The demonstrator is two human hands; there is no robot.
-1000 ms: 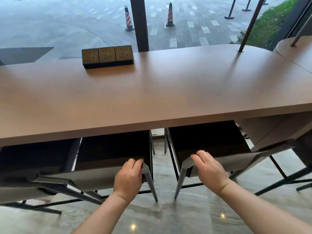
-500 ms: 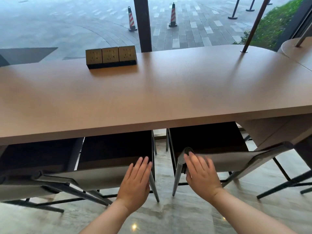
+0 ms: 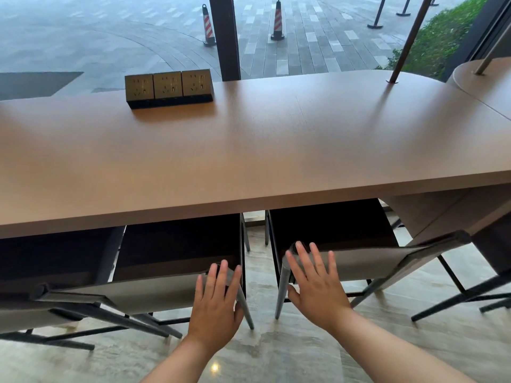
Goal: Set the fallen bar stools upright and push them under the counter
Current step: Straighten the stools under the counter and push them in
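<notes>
Two bar stools stand upright with their dark seats tucked beneath the brown counter (image 3: pixel 249 161). The left stool (image 3: pixel 154 291) shows its grey backrest, and my left hand (image 3: pixel 217 302) lies flat against that backrest's right end, fingers spread. The right stool (image 3: pixel 370 261) also has a grey backrest, and my right hand (image 3: pixel 315 283) presses flat on its left end, fingers apart. Neither hand grips anything. A third stool (image 3: pixel 25 310) is partly visible at the far left, under the counter too.
A block of three power sockets (image 3: pixel 168 88) sits on the counter's far side. A slanted metal rod (image 3: pixel 406 42) rises from the countertop at right. A window post (image 3: pixel 225 37) stands behind. The counter's solid base (image 3: pixel 456 214) is at right. Polished stone floor lies below.
My hands let go of the backrest tops and now lie flat with fingers spread. Both stools have slid a little farther under the counter.
</notes>
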